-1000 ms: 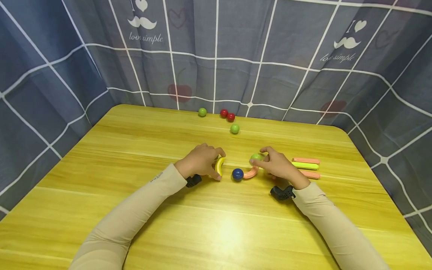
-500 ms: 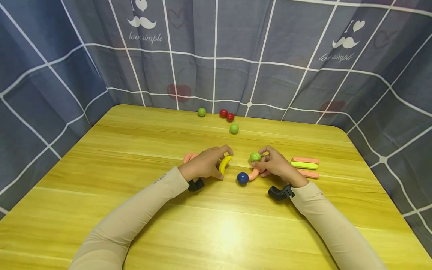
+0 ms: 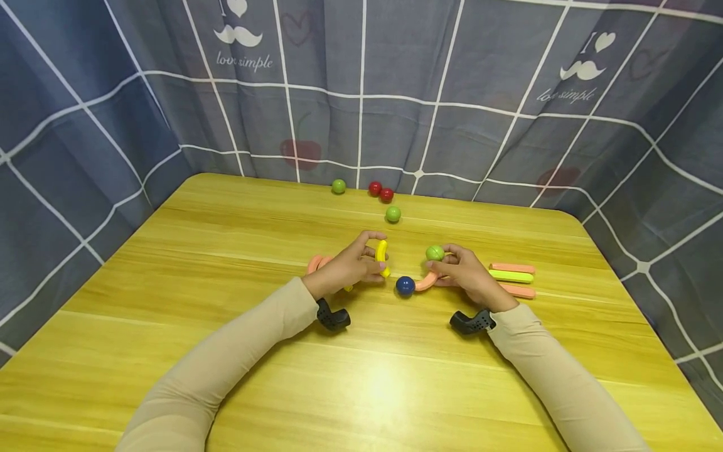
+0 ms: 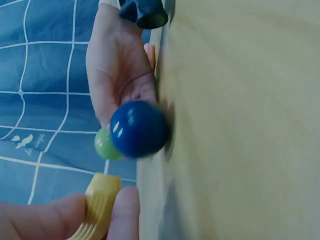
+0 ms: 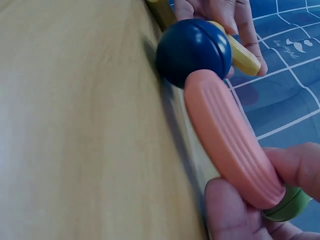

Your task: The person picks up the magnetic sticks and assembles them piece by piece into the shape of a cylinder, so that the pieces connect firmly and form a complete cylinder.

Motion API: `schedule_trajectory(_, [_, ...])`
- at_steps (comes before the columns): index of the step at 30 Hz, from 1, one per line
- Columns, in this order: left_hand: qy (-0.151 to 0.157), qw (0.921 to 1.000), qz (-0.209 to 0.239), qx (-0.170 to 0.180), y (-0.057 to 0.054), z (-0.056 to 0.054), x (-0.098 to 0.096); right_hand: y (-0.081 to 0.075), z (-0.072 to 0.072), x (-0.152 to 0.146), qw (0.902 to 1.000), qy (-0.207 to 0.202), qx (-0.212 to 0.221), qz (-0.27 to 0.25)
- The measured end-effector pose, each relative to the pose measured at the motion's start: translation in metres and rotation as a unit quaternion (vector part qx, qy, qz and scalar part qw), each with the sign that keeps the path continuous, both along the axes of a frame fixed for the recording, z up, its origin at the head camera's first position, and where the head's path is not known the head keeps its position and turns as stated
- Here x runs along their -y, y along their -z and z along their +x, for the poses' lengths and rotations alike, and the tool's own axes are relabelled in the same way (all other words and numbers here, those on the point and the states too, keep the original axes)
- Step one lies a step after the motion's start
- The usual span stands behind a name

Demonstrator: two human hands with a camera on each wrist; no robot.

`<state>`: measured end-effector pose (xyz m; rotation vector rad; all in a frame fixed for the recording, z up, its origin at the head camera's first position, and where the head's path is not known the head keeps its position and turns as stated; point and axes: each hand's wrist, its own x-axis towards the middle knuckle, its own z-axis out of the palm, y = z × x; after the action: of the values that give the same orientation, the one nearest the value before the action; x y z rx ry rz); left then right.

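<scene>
My left hand (image 3: 354, 263) pinches a yellow curved ribbed stick (image 3: 381, 252) between thumb and fingers, its near end pointing toward the blue ball. With my right hand (image 3: 467, 275) I grip a pink curved ribbed stick (image 5: 232, 135). A blue ball (image 3: 405, 286) sits on this stick's left end, and a green ball (image 3: 434, 253) is at its other end by my right fingers. In the left wrist view the blue ball (image 4: 139, 129) hangs close over the table, in front of my right palm. A gap separates the yellow stick from both balls.
Pink curved sticks (image 3: 314, 263) and a yellow tip (image 3: 348, 288) show partly behind my left hand. Right of my right hand lie pink (image 3: 511, 267) and yellow-green (image 3: 511, 276) straight sticks. Green (image 3: 393, 214) and red (image 3: 386, 195) balls rest near the back edge, before a grey curtain (image 3: 395, 132).
My left hand has moved right and away from me, lifting the yellow stick and turning it more upright. The joined pink stick and balls have shifted slightly in my right hand, the blue ball rightward.
</scene>
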<state>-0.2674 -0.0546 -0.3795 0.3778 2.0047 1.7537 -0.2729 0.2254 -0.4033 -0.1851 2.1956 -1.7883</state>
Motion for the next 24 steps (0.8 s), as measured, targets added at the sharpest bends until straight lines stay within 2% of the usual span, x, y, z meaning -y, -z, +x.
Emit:
schedule_trajectory(5, [-0.034,0.9992,0.015,0.012,0.002,0.002,-0.004,0.001,0.001,0.002,0.9999,0.001,0.000,-0.015])
schedule_trajectory(9, [-0.038,0.9990,0.015,0.020,0.004,0.002,-0.006,0.002,0.000,0.002,0.9998,0.000,0.001,-0.021])
schedule_trajectory(14, [-0.040,0.9991,0.006,0.010,0.005,0.000,-0.006,0.001,-0.001,0.000,0.9995,-0.014,0.015,-0.024])
schedule_trajectory(18, [-0.032,0.9979,-0.047,-0.030,0.004,-0.001,-0.004,-0.003,-0.003,-0.003,0.9979,-0.051,0.034,-0.020])
schedule_trajectory(21, [-0.023,0.9918,-0.101,-0.074,0.003,-0.001,-0.004,-0.007,-0.005,-0.007,0.9950,-0.083,0.054,-0.014])
schedule_trajectory(24, [-0.013,0.9860,-0.131,-0.102,0.002,0.000,-0.004,-0.011,-0.006,-0.011,0.9912,-0.113,0.070,0.005])
